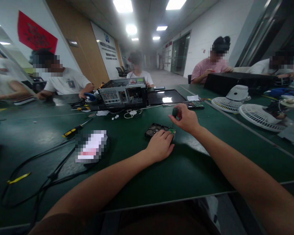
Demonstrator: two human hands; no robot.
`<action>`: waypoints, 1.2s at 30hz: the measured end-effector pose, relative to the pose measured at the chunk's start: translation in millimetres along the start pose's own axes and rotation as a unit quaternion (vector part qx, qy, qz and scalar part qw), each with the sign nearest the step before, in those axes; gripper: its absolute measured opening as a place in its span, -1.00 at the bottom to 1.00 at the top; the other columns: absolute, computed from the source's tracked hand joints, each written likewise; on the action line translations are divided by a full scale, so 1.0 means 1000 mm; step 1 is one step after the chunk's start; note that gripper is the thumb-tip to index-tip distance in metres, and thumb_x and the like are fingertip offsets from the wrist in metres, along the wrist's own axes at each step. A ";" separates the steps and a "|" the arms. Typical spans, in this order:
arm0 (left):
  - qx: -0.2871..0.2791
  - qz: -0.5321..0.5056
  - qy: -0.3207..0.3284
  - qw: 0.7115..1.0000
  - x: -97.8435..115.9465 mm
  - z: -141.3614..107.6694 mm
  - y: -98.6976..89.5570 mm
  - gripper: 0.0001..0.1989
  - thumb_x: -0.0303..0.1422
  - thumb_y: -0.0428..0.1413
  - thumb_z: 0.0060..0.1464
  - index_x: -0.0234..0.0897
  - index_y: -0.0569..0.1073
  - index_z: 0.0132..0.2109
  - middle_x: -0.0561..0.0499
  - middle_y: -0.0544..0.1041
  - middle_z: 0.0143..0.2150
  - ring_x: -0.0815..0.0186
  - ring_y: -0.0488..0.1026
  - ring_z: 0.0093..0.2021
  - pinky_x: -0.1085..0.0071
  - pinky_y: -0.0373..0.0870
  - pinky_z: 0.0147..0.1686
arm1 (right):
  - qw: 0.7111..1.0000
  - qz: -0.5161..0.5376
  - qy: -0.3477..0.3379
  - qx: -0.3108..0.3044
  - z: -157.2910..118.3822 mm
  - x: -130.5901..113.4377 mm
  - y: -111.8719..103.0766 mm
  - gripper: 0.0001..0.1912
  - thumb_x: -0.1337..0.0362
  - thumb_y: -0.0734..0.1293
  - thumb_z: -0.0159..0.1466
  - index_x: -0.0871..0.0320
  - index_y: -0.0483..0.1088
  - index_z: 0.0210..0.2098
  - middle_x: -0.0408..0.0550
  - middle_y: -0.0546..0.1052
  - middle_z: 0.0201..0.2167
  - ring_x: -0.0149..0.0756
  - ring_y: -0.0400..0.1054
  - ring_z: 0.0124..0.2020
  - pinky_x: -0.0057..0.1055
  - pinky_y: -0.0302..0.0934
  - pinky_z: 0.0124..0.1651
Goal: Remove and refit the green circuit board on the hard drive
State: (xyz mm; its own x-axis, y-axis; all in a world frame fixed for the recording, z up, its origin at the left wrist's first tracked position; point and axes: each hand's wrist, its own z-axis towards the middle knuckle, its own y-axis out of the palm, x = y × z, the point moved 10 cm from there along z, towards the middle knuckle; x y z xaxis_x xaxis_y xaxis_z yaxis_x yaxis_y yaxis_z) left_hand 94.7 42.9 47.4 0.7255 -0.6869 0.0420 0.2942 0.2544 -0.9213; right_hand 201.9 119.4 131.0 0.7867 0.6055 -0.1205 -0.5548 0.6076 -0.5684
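A hard drive (pixel 154 129) with a green circuit board lies on the green table, in front of me. My left hand (pixel 160 146) grips its near edge, with the fingers over the board side and the thumb beside it. Above the drive's right end, my right hand (pixel 186 117) is closed round the dark handle of a screwdriver (pixel 175 113). The thin shaft points down to the drive by the green board. Whether its tip sits in a screw is too small to tell.
An opened computer case (pixel 123 94) and a dark flat panel (pixel 166 97) stand beyond the drive. A yellow-black screwdriver (pixel 73 131) and black cables (pixel 51 176) lie left. White fan parts (pixel 257 116) are at right. Several people sit around the table (pixel 127 182).
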 end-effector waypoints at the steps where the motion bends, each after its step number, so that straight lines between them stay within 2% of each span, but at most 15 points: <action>1: 0.000 -0.001 0.000 1.000 0.000 0.000 0.000 -0.57 -0.23 0.07 0.35 -0.35 0.41 0.25 -0.21 0.47 0.29 0.00 0.36 0.23 0.05 0.37 0.22 | 1.000 0.008 -0.002 -0.004 0.000 0.000 0.000 -0.52 -0.02 0.36 0.32 0.13 0.31 0.09 -0.10 0.53 -0.39 -0.25 0.40 -0.49 -0.37 0.17 -0.41; 7: 0.006 -0.001 0.000 1.000 0.000 0.000 0.002 -0.59 -0.23 0.08 0.34 -0.36 0.42 0.22 -0.21 0.48 0.27 0.00 0.36 0.23 0.05 0.38 0.21 | 0.999 0.037 -0.010 -0.009 -0.001 -0.002 -0.001 -0.57 0.15 0.30 0.33 0.16 0.29 0.14 -0.13 0.51 -0.42 -0.26 0.39 -0.49 -0.35 0.20 -0.38; 15: 0.001 -0.005 0.002 1.000 0.000 0.000 0.000 -0.59 -0.24 0.08 0.33 -0.34 0.41 0.23 -0.21 0.47 0.28 0.00 0.36 0.23 0.05 0.38 0.21 | 0.999 -0.002 0.011 0.038 -0.001 0.007 -0.003 -0.59 0.03 0.36 0.33 0.12 0.37 0.06 -0.12 0.49 -0.42 -0.23 0.37 -0.45 -0.31 0.24 -0.33; 19: -0.001 -0.007 0.000 1.000 0.000 0.000 -0.001 -0.59 -0.24 0.08 0.33 -0.33 0.41 0.23 -0.20 0.47 0.29 0.00 0.37 0.23 0.05 0.38 0.21 | 0.999 0.006 -0.005 0.052 0.000 0.005 -0.008 -0.63 0.06 0.39 0.32 0.11 0.39 0.02 0.03 0.49 -0.23 -0.16 0.40 -0.32 -0.22 0.37 -0.24; 24: -0.002 -0.005 -0.001 1.000 0.000 0.000 0.001 -0.59 -0.23 0.07 0.34 -0.34 0.42 0.23 -0.21 0.47 0.29 -0.01 0.36 0.23 0.05 0.39 0.21 | 0.996 0.068 -0.033 0.043 0.000 0.000 -0.006 -0.63 0.22 0.35 0.31 0.10 0.30 0.09 0.20 0.44 0.08 0.02 0.42 0.05 -0.10 0.47 -0.09; 26: 0.000 -0.003 0.000 1.000 0.000 0.000 0.000 -0.58 -0.23 0.07 0.35 -0.35 0.41 0.24 -0.21 0.47 0.28 0.00 0.36 0.23 0.06 0.38 0.22 | 0.996 0.073 -0.024 0.040 0.000 0.003 -0.004 -0.62 0.24 0.33 0.30 0.10 0.28 0.10 0.19 0.46 0.08 0.01 0.44 0.02 -0.08 0.48 -0.08; 30: -0.003 0.000 0.000 1.000 0.000 0.000 0.000 -0.58 -0.23 0.07 0.34 -0.34 0.41 0.24 -0.20 0.46 0.29 0.00 0.35 0.24 0.06 0.37 0.22 | 0.999 0.035 -0.005 0.042 -0.001 0.008 -0.002 -0.64 0.19 0.34 0.31 0.11 0.30 0.07 0.14 0.50 -0.01 -0.09 0.47 -0.19 -0.10 0.45 -0.10; 36: 0.004 -0.001 0.002 1.000 0.000 0.000 0.001 -0.59 -0.23 0.08 0.34 -0.33 0.42 0.23 -0.20 0.47 0.28 -0.01 0.36 0.22 0.05 0.37 0.22 | 0.999 -0.013 -0.042 0.027 0.001 -0.002 -0.008 -0.63 0.15 0.35 0.32 0.10 0.33 0.08 0.15 0.45 -0.01 0.00 0.42 -0.05 -0.10 0.41 -0.02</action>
State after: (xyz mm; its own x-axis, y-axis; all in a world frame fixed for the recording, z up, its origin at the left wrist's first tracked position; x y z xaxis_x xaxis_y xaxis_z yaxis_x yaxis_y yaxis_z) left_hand 95.1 43.3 46.9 0.7228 -0.6898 0.0416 0.2997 0.2587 -0.9183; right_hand 204.7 113.8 136.2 0.7767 0.6288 -0.0358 -0.5497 0.6490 -0.5259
